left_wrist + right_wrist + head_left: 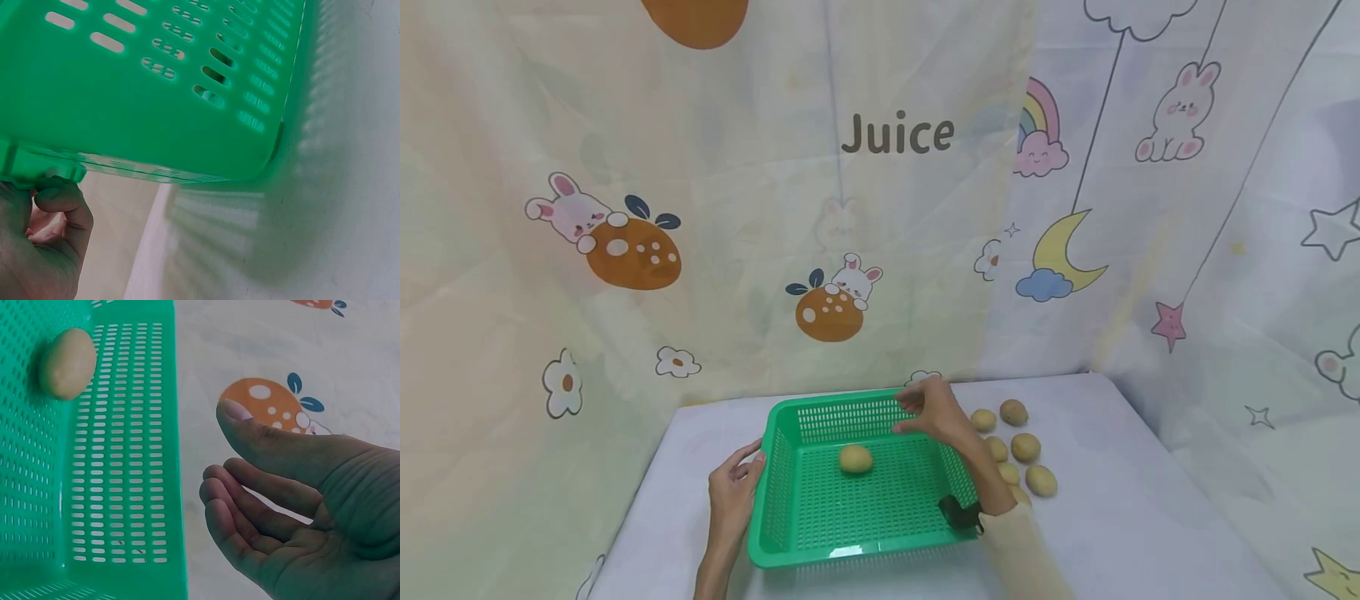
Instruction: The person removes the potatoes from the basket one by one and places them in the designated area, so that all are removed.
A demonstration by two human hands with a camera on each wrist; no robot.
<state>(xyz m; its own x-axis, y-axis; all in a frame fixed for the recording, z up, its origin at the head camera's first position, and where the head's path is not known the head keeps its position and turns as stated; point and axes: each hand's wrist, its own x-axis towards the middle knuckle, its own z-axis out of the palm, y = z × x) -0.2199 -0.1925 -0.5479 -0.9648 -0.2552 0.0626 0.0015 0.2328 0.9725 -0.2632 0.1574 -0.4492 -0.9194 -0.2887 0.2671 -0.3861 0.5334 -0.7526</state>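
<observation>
A green plastic basket (880, 504) with slotted walls sits on the table, a single potato (855, 459) lying on its floor toward the back. My left hand (733, 492) grips the basket's left rim; in the left wrist view the fingers (65, 200) curl up under the edge. Over the basket's far right corner hovers my right hand (934, 411), its fingers bent loosely and thumb apart. The right wrist view shows that hand (294, 512) holding nothing, beside the basket wall. Several loose potatoes (1026, 448) lie just right of the basket, some partly hidden behind the right forearm.
A white cloth covers the table (1120, 500). Printed curtains (737, 208) hang right behind it and along both sides. A dark band (958, 512) wraps the right wrist, above a cream sleeve (1026, 554).
</observation>
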